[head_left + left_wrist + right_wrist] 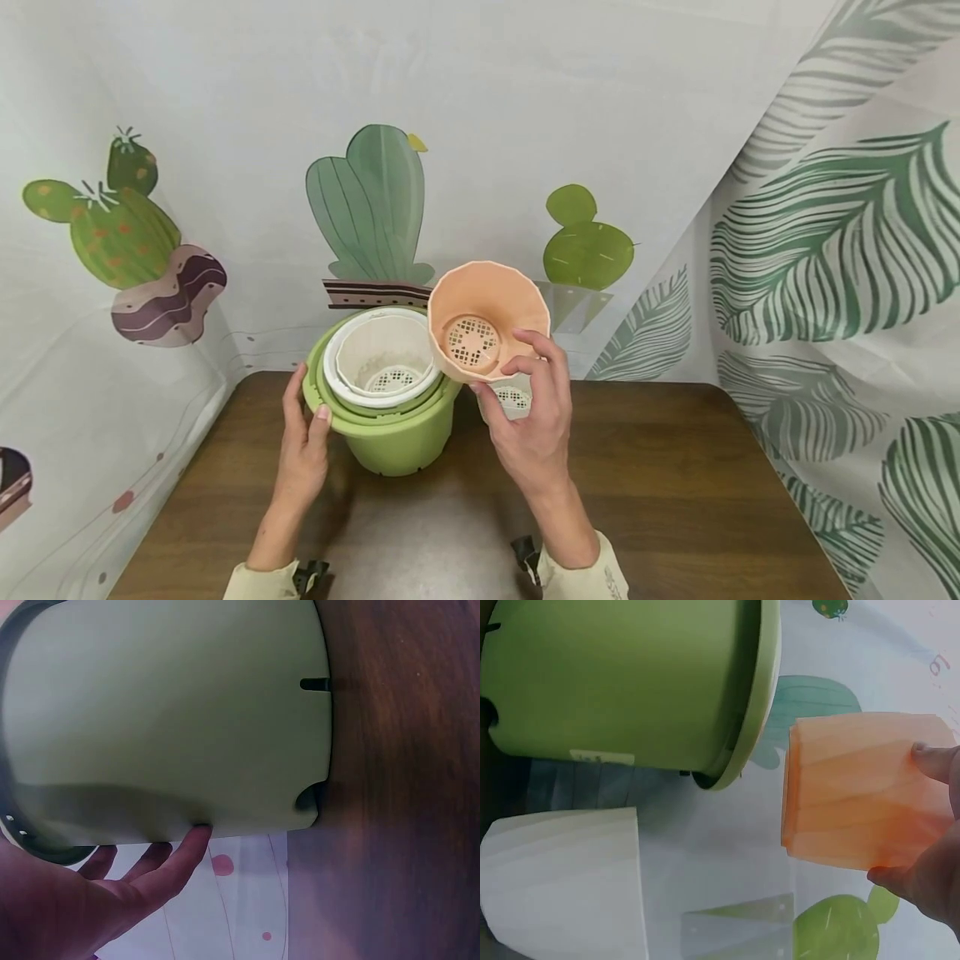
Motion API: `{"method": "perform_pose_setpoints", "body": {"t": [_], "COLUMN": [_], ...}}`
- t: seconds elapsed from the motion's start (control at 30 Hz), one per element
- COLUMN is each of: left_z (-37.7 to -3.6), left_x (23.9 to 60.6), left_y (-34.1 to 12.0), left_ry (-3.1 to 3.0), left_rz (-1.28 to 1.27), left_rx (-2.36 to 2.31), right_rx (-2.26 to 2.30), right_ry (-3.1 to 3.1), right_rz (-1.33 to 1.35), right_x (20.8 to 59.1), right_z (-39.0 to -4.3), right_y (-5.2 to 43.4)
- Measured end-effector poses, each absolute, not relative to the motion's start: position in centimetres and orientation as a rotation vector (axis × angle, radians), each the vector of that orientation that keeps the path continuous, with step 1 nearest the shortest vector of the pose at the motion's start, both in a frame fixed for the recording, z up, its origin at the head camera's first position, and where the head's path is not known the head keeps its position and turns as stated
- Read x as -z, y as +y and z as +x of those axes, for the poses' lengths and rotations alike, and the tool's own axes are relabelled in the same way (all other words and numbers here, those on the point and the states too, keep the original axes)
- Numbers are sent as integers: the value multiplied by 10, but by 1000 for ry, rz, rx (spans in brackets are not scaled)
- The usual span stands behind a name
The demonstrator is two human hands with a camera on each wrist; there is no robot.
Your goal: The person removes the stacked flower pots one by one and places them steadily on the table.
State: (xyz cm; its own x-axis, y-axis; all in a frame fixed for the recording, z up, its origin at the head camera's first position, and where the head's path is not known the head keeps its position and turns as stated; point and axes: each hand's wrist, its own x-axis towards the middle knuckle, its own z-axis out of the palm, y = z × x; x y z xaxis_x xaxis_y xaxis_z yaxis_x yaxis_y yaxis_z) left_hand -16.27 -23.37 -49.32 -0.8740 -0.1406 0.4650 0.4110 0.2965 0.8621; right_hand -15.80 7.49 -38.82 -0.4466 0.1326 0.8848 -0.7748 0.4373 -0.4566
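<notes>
A green pot (393, 437) stands on the brown table (675, 483), with a green inner ring and a white mesh-bottomed liner pot (382, 360) nested inside. My left hand (303, 446) rests flat against the green pot's (165, 720) left side, thumb on its rim. My right hand (534, 417) holds a peach pot (483, 321) tilted in the air to the right of the green pot (630, 682), fingers curled round its wall, showing its mesh bottom. In the right wrist view the peach pot (855, 791) hangs clear of the table. Behind my right hand stands a small white pot (513, 398), seen as a white pot (566, 881) in the right wrist view.
A cactus-print cloth (225, 167) hangs behind the table and a leaf-print curtain (847, 250) closes the right side. The table's bare wood stretches to the right and front of the pots.
</notes>
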Motion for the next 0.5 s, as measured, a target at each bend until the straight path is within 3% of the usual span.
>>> {"method": "perform_pose_setpoints", "body": {"t": [0.5], "left_z": [-164], "left_x": [494], "left_y": [-233], "left_ry": [-2097], "left_rz": [-263], "left_rx": [1606], "right_rx": [-1135], "right_ry": [-1760], "right_rz": [470], "right_x": [406], "right_z": [-163], "right_y": [100]}}
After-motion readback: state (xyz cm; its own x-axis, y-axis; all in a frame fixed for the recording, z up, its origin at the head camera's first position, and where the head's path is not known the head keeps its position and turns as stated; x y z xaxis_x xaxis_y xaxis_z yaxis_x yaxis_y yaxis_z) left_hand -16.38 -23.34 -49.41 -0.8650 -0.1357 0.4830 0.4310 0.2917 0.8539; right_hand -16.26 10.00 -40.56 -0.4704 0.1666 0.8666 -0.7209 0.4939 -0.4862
